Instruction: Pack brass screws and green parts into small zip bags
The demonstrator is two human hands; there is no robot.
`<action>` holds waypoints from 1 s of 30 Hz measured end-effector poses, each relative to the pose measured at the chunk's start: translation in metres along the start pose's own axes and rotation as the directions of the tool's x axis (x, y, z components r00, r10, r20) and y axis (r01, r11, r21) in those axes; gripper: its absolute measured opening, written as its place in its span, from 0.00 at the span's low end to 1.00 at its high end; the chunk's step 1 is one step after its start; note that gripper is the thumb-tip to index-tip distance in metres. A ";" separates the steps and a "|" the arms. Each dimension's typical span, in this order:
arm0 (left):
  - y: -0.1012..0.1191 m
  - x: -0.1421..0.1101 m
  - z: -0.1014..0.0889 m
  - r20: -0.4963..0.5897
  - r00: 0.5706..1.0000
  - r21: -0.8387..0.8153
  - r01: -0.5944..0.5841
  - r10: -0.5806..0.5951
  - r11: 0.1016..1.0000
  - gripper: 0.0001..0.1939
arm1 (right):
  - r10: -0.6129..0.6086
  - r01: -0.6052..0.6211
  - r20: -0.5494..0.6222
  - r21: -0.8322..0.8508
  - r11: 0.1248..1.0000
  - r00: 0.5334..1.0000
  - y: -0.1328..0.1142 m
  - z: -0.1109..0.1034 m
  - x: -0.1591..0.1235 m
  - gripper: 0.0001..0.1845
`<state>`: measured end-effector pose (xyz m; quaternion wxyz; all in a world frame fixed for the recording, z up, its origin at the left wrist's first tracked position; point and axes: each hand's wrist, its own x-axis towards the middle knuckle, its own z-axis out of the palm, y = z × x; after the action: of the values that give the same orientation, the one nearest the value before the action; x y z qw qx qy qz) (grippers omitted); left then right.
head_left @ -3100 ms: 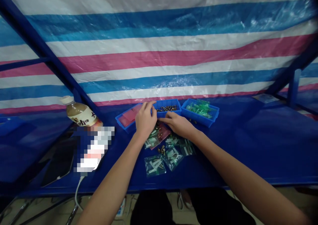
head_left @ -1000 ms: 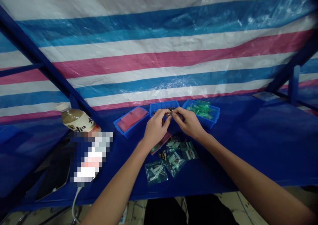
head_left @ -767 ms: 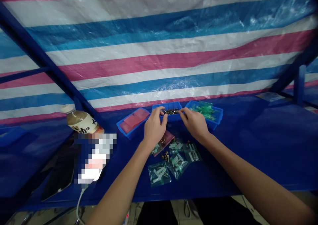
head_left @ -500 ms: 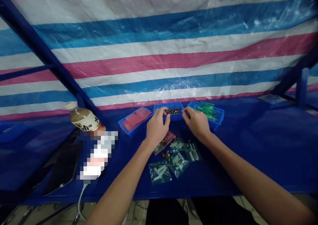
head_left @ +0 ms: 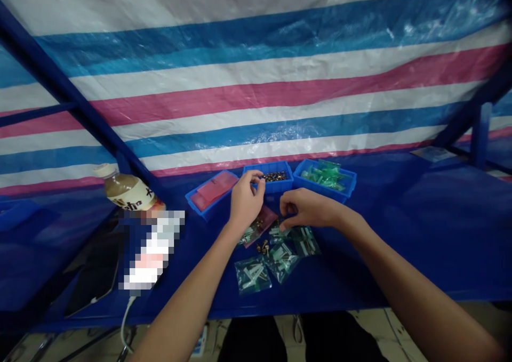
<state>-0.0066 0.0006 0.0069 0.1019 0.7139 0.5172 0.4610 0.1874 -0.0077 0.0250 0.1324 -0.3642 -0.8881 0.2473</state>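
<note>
Left hand (head_left: 245,201) narrows at the blue tray (head_left: 276,188) of brass fittings (head_left: 275,176), grip unclear; right hand (head_left: 306,207) curls narrowly above the plastic bags (head_left: 283,256), hold unclear.

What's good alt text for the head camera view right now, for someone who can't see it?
At a blue table beneath a striped tarp, the left hand reaches to a blue tray of small metal parts while the right hand hangs over clear plastic bags. A second blue tray of green pieces sits alongside.
</note>
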 end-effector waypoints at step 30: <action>0.009 -0.002 0.001 0.367 0.923 -0.380 0.263 -0.116 0.887 0.20 | 0.111 -0.104 -0.358 0.041 0.994 0.927 0.003 -0.013 0.004 0.18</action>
<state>-0.0002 -0.0045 0.0104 0.3852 0.6874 0.4484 0.4219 0.1915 0.0015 0.0351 0.2829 -0.4499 -0.8249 0.1925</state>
